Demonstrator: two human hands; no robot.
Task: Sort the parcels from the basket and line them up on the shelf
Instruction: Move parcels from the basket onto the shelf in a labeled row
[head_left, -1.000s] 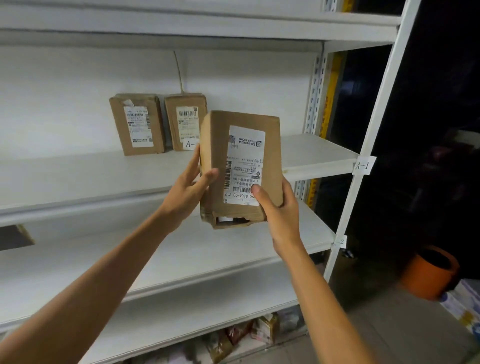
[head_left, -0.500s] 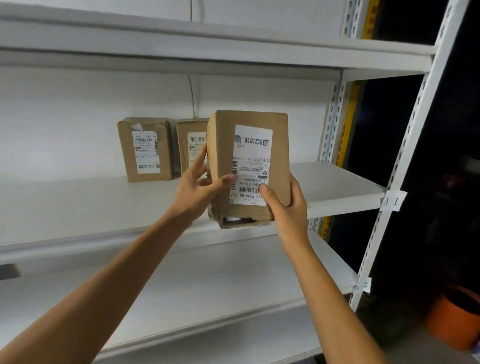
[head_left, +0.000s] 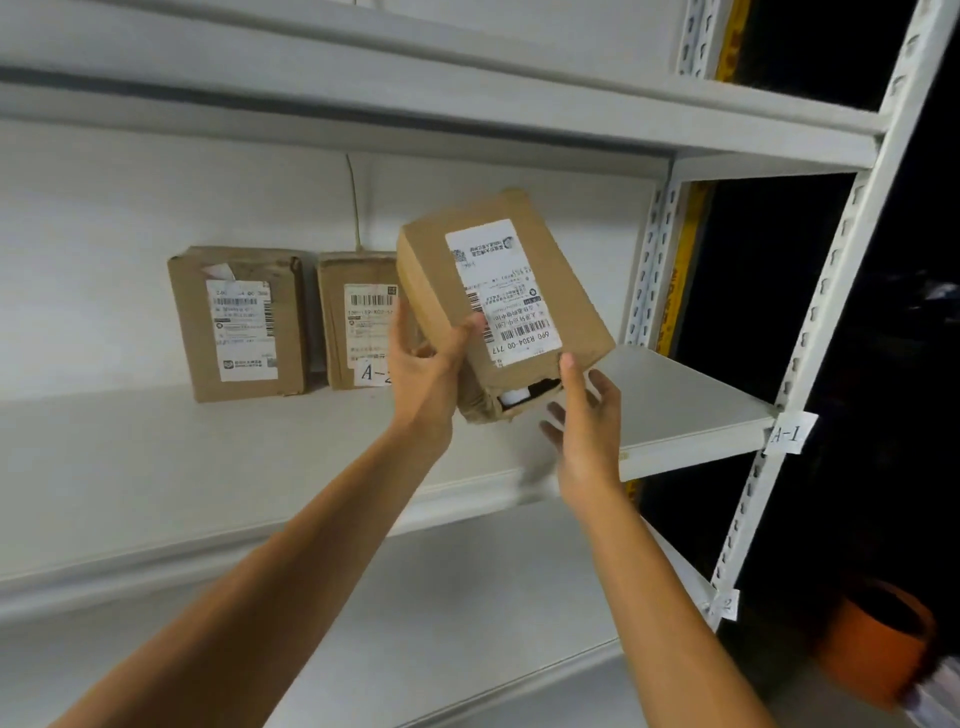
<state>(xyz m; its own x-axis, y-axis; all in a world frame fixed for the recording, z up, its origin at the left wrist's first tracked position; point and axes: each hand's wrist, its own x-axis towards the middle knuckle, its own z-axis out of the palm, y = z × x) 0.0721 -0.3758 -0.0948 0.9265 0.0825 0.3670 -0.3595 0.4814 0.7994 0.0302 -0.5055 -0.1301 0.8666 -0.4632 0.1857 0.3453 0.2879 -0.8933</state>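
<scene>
We hold the tilted parcel above the shelf, just right of the left parcel and the middle parcel, which stand against the back wall. Our left hand grips its left edge, thumb on the front. Our right hand is loosely spread, thumb touching the torn lower corner (something white and dark shows inside). An orange bucket stands at lower right.
</scene>
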